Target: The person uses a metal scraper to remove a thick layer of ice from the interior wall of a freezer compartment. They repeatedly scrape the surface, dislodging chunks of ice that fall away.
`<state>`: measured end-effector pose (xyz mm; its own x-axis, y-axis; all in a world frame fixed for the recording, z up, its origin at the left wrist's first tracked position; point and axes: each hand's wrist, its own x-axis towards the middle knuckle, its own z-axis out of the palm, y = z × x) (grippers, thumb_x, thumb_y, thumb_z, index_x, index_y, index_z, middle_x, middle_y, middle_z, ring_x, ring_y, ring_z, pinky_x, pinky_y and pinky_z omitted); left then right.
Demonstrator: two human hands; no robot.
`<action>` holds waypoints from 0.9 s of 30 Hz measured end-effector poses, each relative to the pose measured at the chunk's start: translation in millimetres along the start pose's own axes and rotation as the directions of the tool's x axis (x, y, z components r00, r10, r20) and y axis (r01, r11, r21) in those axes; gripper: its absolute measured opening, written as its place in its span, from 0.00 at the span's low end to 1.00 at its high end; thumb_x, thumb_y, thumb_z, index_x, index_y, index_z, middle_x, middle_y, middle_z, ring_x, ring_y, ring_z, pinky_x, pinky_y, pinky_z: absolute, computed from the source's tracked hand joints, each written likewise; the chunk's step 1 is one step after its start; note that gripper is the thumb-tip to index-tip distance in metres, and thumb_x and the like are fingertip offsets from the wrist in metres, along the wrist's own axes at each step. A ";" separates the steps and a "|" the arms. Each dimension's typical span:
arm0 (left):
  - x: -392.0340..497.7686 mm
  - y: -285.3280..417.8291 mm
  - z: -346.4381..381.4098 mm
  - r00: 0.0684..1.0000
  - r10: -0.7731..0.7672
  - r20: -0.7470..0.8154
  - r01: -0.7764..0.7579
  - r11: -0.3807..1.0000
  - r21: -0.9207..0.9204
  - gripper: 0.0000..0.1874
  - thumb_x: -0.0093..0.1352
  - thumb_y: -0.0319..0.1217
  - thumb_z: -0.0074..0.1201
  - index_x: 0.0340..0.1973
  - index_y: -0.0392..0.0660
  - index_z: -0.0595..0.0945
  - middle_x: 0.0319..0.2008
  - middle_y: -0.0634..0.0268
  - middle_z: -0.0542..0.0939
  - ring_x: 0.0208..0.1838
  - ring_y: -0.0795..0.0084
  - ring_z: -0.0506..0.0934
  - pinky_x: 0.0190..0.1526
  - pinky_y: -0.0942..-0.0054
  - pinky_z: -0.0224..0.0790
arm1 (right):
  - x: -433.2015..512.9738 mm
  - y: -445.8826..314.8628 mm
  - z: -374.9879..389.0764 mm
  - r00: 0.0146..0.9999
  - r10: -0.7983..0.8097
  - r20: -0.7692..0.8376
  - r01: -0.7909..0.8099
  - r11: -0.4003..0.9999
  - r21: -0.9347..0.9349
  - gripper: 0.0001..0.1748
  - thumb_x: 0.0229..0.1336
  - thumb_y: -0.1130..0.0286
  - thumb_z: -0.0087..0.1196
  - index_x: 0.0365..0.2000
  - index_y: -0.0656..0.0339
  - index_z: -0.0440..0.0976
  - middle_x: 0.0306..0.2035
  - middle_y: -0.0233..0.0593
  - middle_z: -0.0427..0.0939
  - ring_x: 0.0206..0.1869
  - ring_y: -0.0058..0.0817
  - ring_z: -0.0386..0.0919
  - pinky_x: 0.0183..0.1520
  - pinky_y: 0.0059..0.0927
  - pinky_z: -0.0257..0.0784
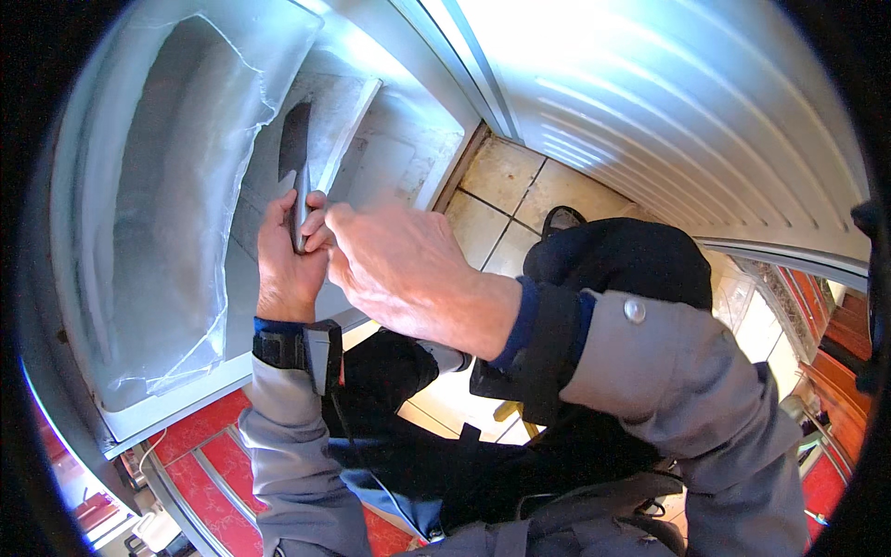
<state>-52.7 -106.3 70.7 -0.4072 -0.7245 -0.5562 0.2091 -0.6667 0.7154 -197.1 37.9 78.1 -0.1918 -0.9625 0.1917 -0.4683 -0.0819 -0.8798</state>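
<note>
My left hand grips the metal handle of a knife-like tool with a broad dark blade. The blade points away from me into the open freezer compartment. Close against the left fingers is my right hand, curled and slightly blurred. Its fingertips are turned away from view, so whether it holds anything is hidden. To the left of the blade, a translucent layer that looks like ice covers a large part of the compartment. Its right edge is jagged.
The ribbed inner side of the open door rises at the right. Below lies a tiled floor, with my bent knee close to the door. Red panels with metal trim stand at the lower left.
</note>
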 end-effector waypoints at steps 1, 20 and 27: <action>2.2 2.8 -2.7 1.000 -0.017 -0.025 0.017 1.000 0.000 0.16 0.78 0.41 0.44 0.37 0.40 0.71 0.27 0.66 0.72 0.19 0.79 0.61 0.20 0.81 0.53 | -3.7 -0.4 -0.4 0.996 -0.085 0.018 0.085 0.996 -0.024 0.09 0.59 0.70 0.55 0.34 0.67 0.77 0.20 0.48 0.79 0.25 0.47 0.82 0.26 0.44 0.77; 77.0 31.8 0.0 0.858 0.504 -0.103 -0.355 0.725 0.590 0.24 0.74 0.28 0.48 0.64 0.38 0.65 0.32 0.60 0.73 0.23 0.79 0.64 0.21 0.81 0.51 | -4.1 -10.6 -13.2 0.944 -0.294 0.151 0.317 0.936 -0.153 0.13 0.52 0.66 0.58 0.30 0.69 0.76 0.20 0.37 0.76 0.26 0.29 0.77 0.26 0.30 0.68; 97.5 38.7 0.3 0.824 0.552 -0.130 -0.409 0.738 0.537 0.27 0.74 0.29 0.49 0.67 0.39 0.63 0.32 0.62 0.73 0.22 0.81 0.64 0.21 0.83 0.50 | -7.9 -12.9 -14.0 0.936 -0.291 0.198 0.320 0.938 -0.130 0.16 0.53 0.66 0.58 0.34 0.72 0.77 0.21 0.40 0.77 0.26 0.29 0.76 0.27 0.27 0.69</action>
<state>-84.6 -202.7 44.3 -0.1041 -0.9875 -0.1186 -0.1562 -0.1016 0.9825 -201.6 50.2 94.1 0.1279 -0.9282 0.3495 -0.6132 -0.3510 -0.7076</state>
